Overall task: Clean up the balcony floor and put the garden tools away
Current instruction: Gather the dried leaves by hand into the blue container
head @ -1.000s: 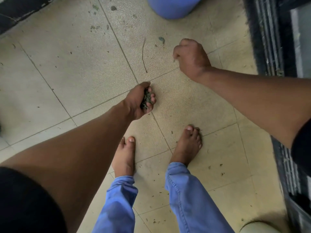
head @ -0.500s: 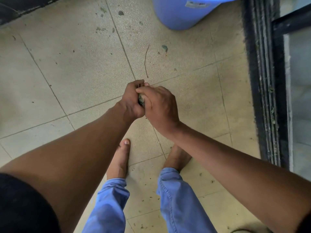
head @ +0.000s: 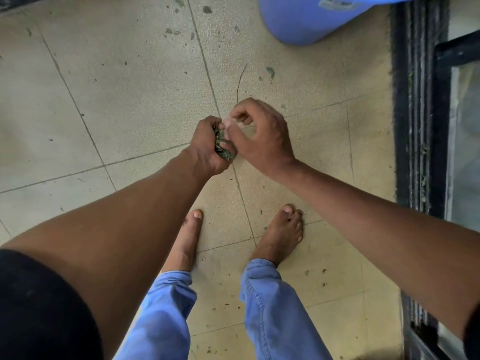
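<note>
My left hand [head: 205,149] is closed around a clump of dark green leaf litter [head: 222,145], held above the beige tiled floor [head: 117,100]. My right hand [head: 262,137] is right beside it, fingers curled and blurred, fingertips touching the clump; I cannot tell whether it holds any leaves. A thin dark twig [head: 240,83] lies on the tile just beyond my hands. Small leaf bits [head: 270,71] are scattered on the floor around it.
A blue plastic bucket [head: 306,19] stands at the top. A dark sliding-door track [head: 415,126] with leaf scraps in its grooves runs down the right side, with glass beyond. My bare feet [head: 281,235] and blue trouser legs are below the hands.
My right hand came from over the floor to my left hand, covered the clump, and now has lifted slightly off it. The view shifted, showing more of the bucket.
</note>
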Available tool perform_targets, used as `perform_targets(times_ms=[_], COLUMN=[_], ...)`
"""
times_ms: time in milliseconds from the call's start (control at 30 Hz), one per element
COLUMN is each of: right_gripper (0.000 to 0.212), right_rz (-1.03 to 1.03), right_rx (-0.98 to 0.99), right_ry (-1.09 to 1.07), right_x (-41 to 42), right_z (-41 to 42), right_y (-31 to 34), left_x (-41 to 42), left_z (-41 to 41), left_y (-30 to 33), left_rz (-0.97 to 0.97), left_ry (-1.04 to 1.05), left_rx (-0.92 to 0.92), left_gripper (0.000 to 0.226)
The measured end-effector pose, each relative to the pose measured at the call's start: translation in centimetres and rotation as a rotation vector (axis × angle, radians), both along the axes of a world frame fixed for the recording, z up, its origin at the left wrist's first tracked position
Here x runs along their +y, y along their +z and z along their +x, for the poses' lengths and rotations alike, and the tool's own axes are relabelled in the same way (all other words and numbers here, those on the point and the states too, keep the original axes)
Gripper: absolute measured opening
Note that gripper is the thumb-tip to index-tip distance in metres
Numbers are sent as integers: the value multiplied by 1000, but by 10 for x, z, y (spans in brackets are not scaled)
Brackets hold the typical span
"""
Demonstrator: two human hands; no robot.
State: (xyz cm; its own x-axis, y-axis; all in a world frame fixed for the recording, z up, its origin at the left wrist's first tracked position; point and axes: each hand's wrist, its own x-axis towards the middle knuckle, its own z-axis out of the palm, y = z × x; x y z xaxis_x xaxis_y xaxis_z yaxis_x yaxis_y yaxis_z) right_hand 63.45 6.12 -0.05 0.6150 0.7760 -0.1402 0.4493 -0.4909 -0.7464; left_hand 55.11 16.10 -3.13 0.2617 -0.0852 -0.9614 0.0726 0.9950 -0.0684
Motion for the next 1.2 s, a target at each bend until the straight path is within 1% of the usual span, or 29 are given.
perform_targets(times_ms=[67, 100, 167, 233, 267, 300, 367, 467, 533, 633, 667, 700, 800, 900, 1033, 1100, 1167, 1200], right_gripper=[23, 33, 65, 94, 100, 101, 93, 74, 63, 41, 33, 30, 32, 32, 42, 43, 40, 36], right_rz=[-72, -163, -402, -552, -574, -575, -558, -510, -477, -456, -462, -479, -553, -549, -538, -541, -541, -532], right_rx=[-57, -106, -168, -153, -151, -159, -202, -285, -299, -381, -395, -383, -354, -389, -383, -354, -274, -192], right_ry=[-44, -52, -40, 4, 46, 92, 171, 267, 336, 368, 377, 395, 456, 447, 314, 228, 132, 56], right_x=[3, 4, 9, 15, 18, 21, 27, 34, 35, 36, 37, 38, 41, 42, 49, 52, 52, 52], right_z=[13, 21, 36, 46, 47, 47, 42, 30, 22, 15, 14, 15, 15, 12, 7, 6, 7, 7], right_y=[-10, -19, -37, -49, -54, -59, -65, -67, -64, -57, -55, -54, -53, -49, -50, -53, -56, -55], left_x=[5, 7, 9, 8, 7, 6, 6, 6, 6, 7, 7, 7, 7, 7, 6, 6, 5, 5], left_z=[-7, -11, -18, -25, -29, -32, -39, -49, -56, -68, -71, -75, -82, -86, -90, -92, -92, -92], left_y=[-2, -1, 1, 1, 1, 0, -1, -3, -4, -4, -4, -4, -2, -1, 0, -1, -1, -1], left_rz=[-14, -21, -28, -35, -39, -43, -46, -54, -59, -88, -96, -100, -98, -93, -81, -79, -81, -80], left_ry=[11, -1, -26, -41, -50, -56, -57, -59, -80, -110, -114, -119, -140, -157, -164, -154, -141, -132], left_rx=[26, 33, 28, 25, 28, 30, 28, 26, 21, -3, -10, -17, -21, -19, -21, -21, -19, -17], left_gripper=[31, 33, 35, 35, 34, 34, 34, 34, 34, 35, 35, 35, 36, 36, 36, 36, 37, 38])
